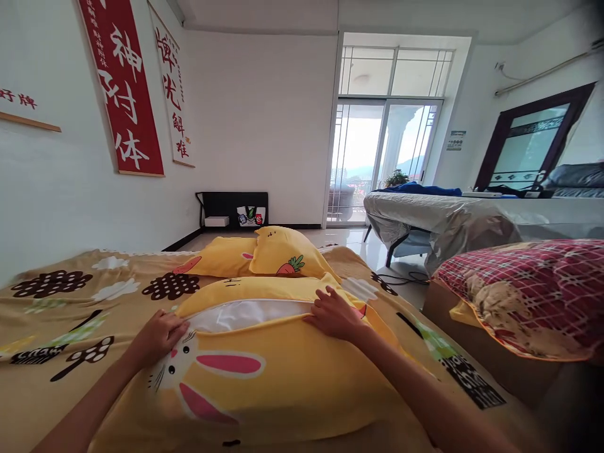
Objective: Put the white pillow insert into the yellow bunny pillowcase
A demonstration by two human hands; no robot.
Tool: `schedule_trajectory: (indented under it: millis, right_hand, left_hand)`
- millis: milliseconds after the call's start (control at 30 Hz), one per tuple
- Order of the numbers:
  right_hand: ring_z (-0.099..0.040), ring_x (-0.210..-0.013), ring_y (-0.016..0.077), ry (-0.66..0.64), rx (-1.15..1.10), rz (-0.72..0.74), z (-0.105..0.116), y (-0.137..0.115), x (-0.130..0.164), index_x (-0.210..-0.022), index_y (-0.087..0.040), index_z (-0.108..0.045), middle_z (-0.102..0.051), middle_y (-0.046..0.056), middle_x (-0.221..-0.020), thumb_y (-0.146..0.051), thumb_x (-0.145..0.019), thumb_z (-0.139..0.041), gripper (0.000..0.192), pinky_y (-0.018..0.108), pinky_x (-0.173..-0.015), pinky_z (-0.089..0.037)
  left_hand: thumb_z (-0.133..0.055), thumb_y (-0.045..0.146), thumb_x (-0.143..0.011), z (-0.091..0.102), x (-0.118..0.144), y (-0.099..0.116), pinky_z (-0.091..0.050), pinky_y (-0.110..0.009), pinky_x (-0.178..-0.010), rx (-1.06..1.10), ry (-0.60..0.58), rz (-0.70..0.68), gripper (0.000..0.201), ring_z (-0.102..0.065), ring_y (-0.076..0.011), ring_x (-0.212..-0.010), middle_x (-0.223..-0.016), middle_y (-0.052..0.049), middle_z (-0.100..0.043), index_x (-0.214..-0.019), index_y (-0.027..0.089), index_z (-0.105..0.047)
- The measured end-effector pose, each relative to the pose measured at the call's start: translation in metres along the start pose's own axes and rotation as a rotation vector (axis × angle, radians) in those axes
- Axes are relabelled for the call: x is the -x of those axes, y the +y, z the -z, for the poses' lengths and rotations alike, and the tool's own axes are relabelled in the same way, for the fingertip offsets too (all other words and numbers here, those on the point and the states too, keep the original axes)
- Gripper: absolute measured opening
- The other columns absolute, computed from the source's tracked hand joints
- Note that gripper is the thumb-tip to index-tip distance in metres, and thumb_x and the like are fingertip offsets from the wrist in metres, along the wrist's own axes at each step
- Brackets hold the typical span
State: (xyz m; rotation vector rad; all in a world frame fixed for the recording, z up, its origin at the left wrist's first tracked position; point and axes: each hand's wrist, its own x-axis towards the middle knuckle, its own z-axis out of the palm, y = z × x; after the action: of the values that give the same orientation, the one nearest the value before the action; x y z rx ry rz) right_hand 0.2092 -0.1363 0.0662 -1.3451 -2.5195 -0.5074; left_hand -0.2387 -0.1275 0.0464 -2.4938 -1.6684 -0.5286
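A yellow pillowcase (302, 377) with a printed rabbit lies in front of me on the bed. Its long opening gapes, and the white pillow (250, 314) inside shows through the slit. At the slit's left end, my left hand (163, 333) is closed on the pillowcase edge. My right hand (333, 313) grips the edge at the right end, with its fingers bent over the fabric. The far flap of the case rises behind the opening.
Two more yellow pillows, one with a carrot print (287, 251), lie just beyond. A brown patterned sheet (127, 302) covers the bed. To the right are a red checked quilt (533, 296) and a table under plastic sheeting (415, 211). A black low shelf (219, 204) stands by the far wall.
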Motion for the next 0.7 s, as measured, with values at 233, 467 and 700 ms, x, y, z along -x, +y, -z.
schedule_trajectory:
  millis: [233, 467, 700]
  right_hand:
    - [-0.053, -0.095, 0.0214, 0.215, 0.124, -0.153, 0.066, 0.019, -0.006, -0.075, -0.016, -0.065, -0.067, 0.009, -0.078, -0.053, -0.098, -0.031, 0.056, 0.042, -0.1, -0.024]
    - [-0.06, -0.088, 0.0218, -0.096, 0.063, -0.338, 0.054, 0.022, 0.018, -0.106, -0.019, -0.063, -0.067, 0.007, -0.083, -0.055, -0.091, -0.044, 0.044, 0.035, -0.09, -0.035]
    - [-0.064, -0.074, 0.0199, -0.211, 0.17, -0.303, 0.032, -0.018, 0.009, -0.087, -0.012, -0.068, -0.066, 0.012, -0.074, -0.01, -0.083, -0.047, 0.021, 0.037, -0.093, -0.036]
  left_hand:
    - [-0.025, 0.042, -0.085, 0.119, -0.028, 0.038, -0.036, -0.037, -0.087, -0.317, 0.445, 0.08, 0.04, -0.048, -0.0211, -0.068, -0.065, -0.006, -0.062, -0.061, 0.021, -0.049]
    - [-0.044, 0.047, -0.078, 0.084, -0.027, 0.061, -0.04, -0.04, -0.085, -0.209, -0.008, 0.092, 0.055, -0.058, -0.032, -0.085, -0.058, -0.004, -0.06, -0.122, 0.015, -0.054]
    - [-0.047, 0.009, -0.069, 0.038, -0.025, 0.074, -0.035, -0.051, -0.091, -0.235, -0.186, 0.224, 0.016, -0.066, -0.0324, -0.082, -0.08, -0.015, -0.071, -0.068, 0.015, -0.062]
